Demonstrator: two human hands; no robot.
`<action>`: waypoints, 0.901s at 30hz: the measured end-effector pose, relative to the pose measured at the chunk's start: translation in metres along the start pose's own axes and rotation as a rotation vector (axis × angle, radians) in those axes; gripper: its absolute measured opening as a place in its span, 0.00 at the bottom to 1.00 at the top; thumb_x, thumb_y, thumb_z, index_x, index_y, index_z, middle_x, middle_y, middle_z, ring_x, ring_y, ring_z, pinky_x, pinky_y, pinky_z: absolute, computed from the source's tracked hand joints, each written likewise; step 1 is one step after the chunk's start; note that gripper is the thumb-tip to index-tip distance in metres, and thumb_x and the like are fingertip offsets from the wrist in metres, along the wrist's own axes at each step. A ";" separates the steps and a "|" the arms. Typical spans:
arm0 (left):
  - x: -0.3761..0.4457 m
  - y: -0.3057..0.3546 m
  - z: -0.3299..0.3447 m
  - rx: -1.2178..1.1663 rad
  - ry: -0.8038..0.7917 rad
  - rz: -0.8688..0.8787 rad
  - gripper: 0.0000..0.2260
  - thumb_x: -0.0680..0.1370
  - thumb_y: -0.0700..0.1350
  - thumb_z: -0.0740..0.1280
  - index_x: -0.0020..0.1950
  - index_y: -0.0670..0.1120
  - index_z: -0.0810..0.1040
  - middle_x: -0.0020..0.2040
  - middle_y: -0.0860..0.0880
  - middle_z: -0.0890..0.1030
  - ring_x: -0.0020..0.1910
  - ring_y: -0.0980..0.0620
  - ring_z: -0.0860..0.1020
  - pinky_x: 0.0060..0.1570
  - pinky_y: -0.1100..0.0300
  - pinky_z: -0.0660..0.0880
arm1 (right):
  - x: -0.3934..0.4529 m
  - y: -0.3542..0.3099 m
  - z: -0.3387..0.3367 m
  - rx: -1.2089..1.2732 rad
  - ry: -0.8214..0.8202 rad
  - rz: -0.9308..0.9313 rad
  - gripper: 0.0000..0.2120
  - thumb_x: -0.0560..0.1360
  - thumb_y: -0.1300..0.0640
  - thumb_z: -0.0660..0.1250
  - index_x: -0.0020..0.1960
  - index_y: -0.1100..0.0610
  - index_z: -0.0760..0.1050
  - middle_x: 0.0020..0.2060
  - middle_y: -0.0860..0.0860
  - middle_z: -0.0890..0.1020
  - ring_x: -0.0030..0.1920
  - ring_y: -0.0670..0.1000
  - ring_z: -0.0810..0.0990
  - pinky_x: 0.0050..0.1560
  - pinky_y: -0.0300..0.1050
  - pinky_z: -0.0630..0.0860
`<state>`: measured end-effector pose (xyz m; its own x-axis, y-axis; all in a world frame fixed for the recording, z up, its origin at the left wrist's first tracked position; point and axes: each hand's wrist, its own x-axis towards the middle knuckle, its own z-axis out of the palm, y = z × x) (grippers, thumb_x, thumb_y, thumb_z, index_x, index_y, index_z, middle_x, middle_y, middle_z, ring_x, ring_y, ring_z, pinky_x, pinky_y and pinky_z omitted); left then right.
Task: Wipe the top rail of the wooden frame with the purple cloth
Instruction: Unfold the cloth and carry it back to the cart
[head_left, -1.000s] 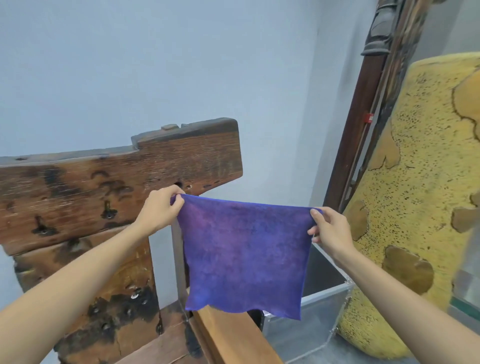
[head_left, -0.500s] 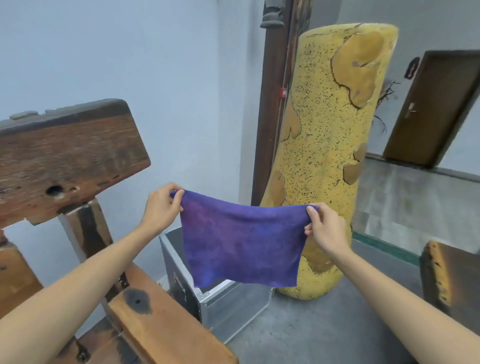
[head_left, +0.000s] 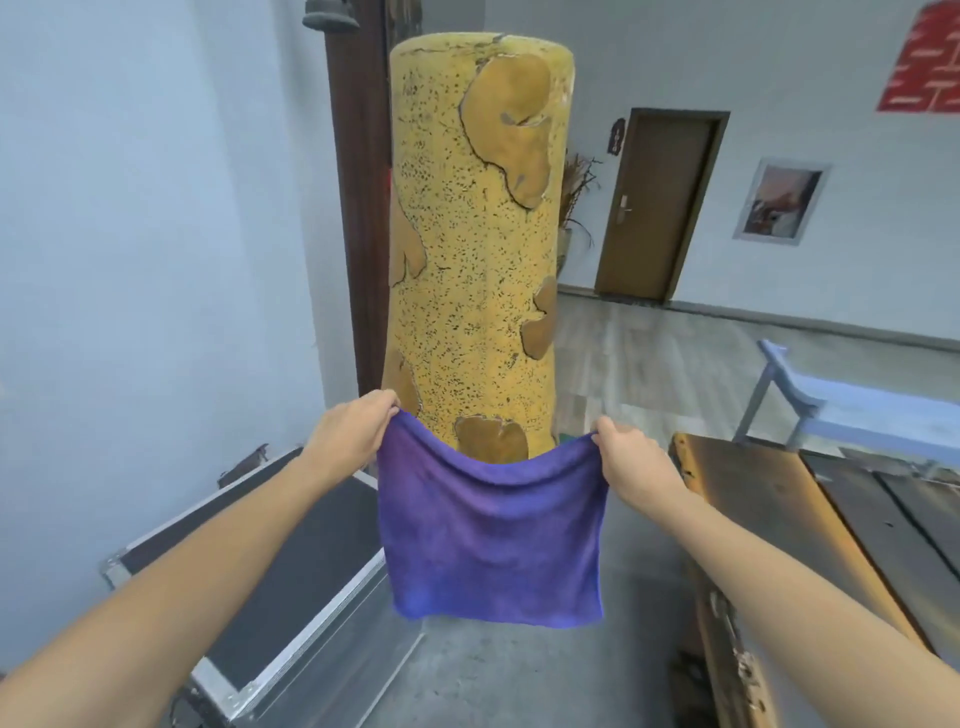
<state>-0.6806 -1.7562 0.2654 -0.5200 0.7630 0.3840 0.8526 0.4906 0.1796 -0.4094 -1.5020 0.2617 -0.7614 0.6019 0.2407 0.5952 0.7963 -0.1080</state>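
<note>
Purple cloth (head_left: 493, 540) hanging, top corners pinched: left hand (head_left: 349, 435) at ten o'clock, right hand (head_left: 632, 460) at two.

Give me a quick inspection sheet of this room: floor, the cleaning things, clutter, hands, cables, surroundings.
Surface: grey floor, bare where visible.
Job's things: purple cloth hangs spread in the air; wooden frame not in view.
Clutter: metal-edged case at left, wooden bench at right.
Hands: left hand and right hand each pinch a top corner.
Cables: nothing seen.
Surroundings: tall yellow speckled column, brown door, picture, blue bench.
</note>
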 end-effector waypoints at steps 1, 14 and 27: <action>0.011 0.002 0.007 0.033 -0.008 0.015 0.12 0.86 0.49 0.53 0.55 0.46 0.73 0.52 0.47 0.80 0.49 0.40 0.81 0.47 0.45 0.77 | 0.006 0.009 0.000 -0.054 -0.011 0.011 0.04 0.84 0.60 0.53 0.55 0.58 0.66 0.55 0.60 0.79 0.52 0.67 0.80 0.42 0.53 0.68; 0.214 0.076 0.096 0.315 0.052 0.280 0.07 0.69 0.38 0.73 0.37 0.42 0.75 0.24 0.46 0.78 0.20 0.44 0.76 0.25 0.62 0.64 | 0.117 0.157 0.002 -0.523 -0.075 0.113 0.10 0.77 0.61 0.60 0.57 0.57 0.74 0.53 0.54 0.80 0.53 0.60 0.84 0.38 0.49 0.67; 0.396 0.183 0.200 0.253 0.019 0.268 0.04 0.79 0.44 0.61 0.47 0.47 0.75 0.43 0.47 0.84 0.43 0.39 0.83 0.32 0.57 0.64 | 0.223 0.300 0.008 -0.478 -0.054 0.354 0.08 0.75 0.61 0.61 0.52 0.57 0.77 0.50 0.54 0.81 0.50 0.61 0.82 0.38 0.48 0.68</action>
<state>-0.7408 -1.2800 0.2695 -0.2764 0.8721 0.4037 0.9177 0.3643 -0.1586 -0.4032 -1.1285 0.2752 -0.5004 0.8377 0.2187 0.8551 0.4387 0.2762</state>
